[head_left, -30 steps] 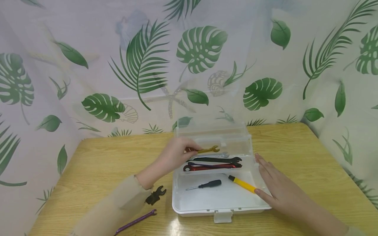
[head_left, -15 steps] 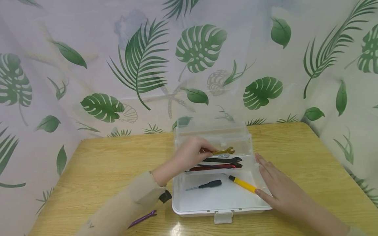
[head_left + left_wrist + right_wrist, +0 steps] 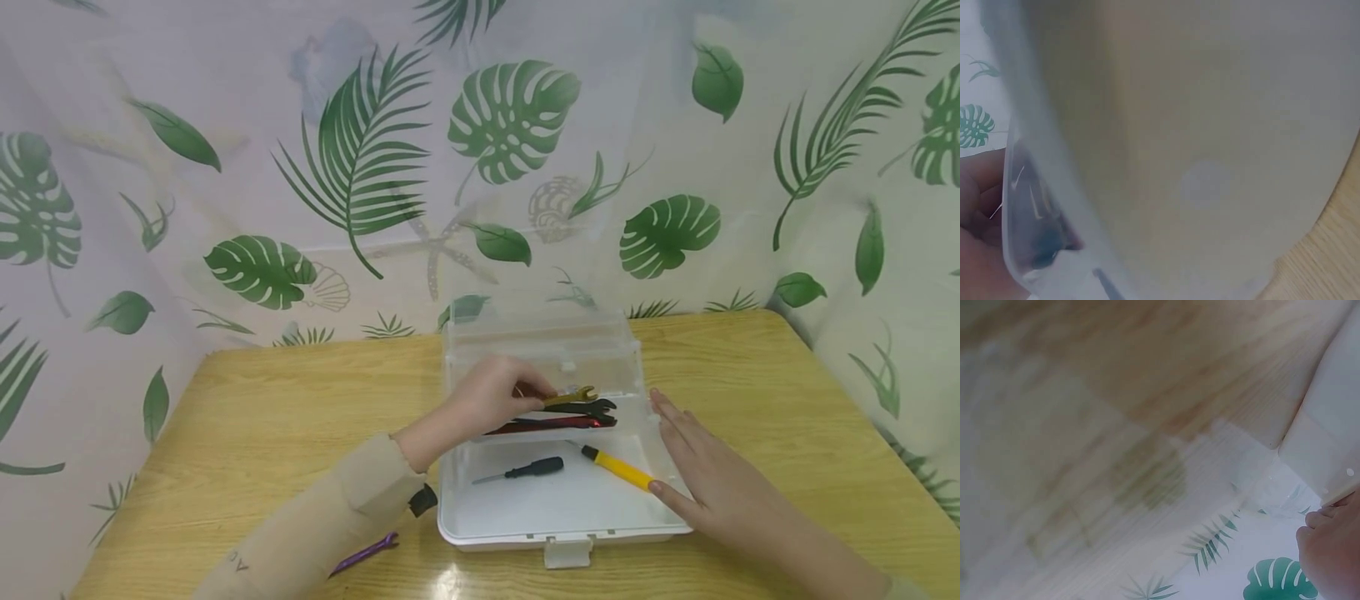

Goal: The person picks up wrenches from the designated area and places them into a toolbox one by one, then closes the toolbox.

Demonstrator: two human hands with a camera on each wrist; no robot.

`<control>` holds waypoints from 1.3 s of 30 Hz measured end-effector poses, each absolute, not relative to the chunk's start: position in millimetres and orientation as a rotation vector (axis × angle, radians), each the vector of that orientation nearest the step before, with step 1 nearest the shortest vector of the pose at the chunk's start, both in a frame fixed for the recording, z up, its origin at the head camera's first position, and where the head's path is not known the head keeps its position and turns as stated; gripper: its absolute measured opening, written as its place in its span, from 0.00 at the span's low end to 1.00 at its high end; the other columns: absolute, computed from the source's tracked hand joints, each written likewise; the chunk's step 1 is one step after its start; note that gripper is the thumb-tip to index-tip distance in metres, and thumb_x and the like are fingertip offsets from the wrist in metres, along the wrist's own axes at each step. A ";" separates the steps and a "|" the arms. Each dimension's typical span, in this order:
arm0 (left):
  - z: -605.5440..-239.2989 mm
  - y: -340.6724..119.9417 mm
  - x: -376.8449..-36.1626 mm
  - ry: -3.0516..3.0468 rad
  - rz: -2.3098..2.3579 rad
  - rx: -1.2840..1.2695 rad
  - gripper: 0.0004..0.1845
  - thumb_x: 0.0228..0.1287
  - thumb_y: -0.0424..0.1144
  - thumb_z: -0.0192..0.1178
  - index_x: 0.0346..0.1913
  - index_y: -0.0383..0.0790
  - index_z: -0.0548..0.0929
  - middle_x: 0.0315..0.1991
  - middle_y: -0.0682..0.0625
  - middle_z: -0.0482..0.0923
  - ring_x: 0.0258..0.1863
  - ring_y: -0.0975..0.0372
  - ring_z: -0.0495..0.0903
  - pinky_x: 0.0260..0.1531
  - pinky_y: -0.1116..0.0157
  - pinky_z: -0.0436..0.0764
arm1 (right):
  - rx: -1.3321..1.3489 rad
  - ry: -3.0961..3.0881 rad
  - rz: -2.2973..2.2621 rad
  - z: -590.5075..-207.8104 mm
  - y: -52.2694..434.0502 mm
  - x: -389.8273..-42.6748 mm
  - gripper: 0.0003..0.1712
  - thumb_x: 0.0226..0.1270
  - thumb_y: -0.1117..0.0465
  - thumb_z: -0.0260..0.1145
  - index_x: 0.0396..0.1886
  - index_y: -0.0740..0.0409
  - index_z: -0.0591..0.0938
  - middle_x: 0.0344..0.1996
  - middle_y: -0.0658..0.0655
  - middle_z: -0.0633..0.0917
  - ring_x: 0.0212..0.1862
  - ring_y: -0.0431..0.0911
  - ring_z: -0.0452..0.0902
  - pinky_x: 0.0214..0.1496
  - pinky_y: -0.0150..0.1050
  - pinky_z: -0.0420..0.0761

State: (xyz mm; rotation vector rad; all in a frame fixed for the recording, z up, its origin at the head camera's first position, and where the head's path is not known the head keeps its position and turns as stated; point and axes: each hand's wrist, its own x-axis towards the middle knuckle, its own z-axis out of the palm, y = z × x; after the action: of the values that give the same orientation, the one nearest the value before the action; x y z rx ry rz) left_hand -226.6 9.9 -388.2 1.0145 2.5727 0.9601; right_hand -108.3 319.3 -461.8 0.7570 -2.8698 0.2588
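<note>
A gold wrench is pinched by the left hand over the far tray of the clear toolbox, just above a black wrench and red wrench. The right hand is laid flat, fingers straight, against the toolbox's right rim on the worktop.

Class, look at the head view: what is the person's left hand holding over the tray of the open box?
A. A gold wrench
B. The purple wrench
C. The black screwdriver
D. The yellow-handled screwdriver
A: the left hand pinches the gold wrench above the other wrenches in the box, while both screwdrivers lie untouched on the box floor.
</note>
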 end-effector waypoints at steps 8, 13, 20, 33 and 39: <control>-391.4 10.7 -228.1 2.558 0.949 1.029 0.09 0.71 0.28 0.68 0.50 0.38 0.93 0.49 0.47 0.93 0.49 0.58 0.91 0.49 0.71 0.87 | 0.739 -2.882 0.263 -461.1 318.8 -107.8 0.52 0.77 0.42 0.65 0.85 0.66 0.54 0.88 0.58 0.49 0.86 0.55 0.53 0.78 0.17 0.25; -392.2 10.1 -229.6 2.543 0.981 1.028 0.09 0.71 0.27 0.68 0.49 0.37 0.93 0.49 0.46 0.93 0.50 0.57 0.91 0.50 0.70 0.88 | 0.745 -2.868 0.267 -461.7 319.1 -108.1 0.52 0.77 0.43 0.65 0.85 0.66 0.54 0.88 0.59 0.50 0.86 0.55 0.54 0.79 0.17 0.25; -387.1 6.8 -230.0 2.530 1.038 1.002 0.09 0.71 0.28 0.68 0.50 0.36 0.92 0.49 0.45 0.93 0.50 0.56 0.91 0.52 0.69 0.88 | 0.752 -2.862 0.266 -461.5 319.7 -108.3 0.52 0.77 0.43 0.65 0.85 0.66 0.54 0.88 0.59 0.50 0.87 0.54 0.52 0.79 0.18 0.26; -381.7 -11.5 -226.7 2.522 1.094 1.024 0.08 0.71 0.28 0.68 0.49 0.34 0.92 0.47 0.43 0.93 0.48 0.55 0.91 0.48 0.74 0.87 | 0.751 -2.877 0.264 -460.8 319.1 -107.3 0.52 0.78 0.43 0.64 0.85 0.66 0.53 0.88 0.60 0.50 0.86 0.55 0.52 0.79 0.18 0.25; -381.6 -28.6 -221.7 2.511 1.123 0.984 0.08 0.72 0.29 0.67 0.49 0.34 0.92 0.46 0.43 0.93 0.44 0.58 0.91 0.44 0.76 0.87 | 0.745 -2.888 0.263 -460.6 317.9 -107.1 0.51 0.78 0.43 0.63 0.85 0.68 0.55 0.88 0.61 0.50 0.85 0.57 0.54 0.79 0.18 0.24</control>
State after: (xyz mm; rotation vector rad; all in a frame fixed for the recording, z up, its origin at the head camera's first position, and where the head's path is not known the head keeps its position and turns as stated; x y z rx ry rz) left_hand -221.7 -28.6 -381.6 0.9837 2.5115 1.1234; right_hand -107.1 317.9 -460.6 0.7445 -2.8877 0.2629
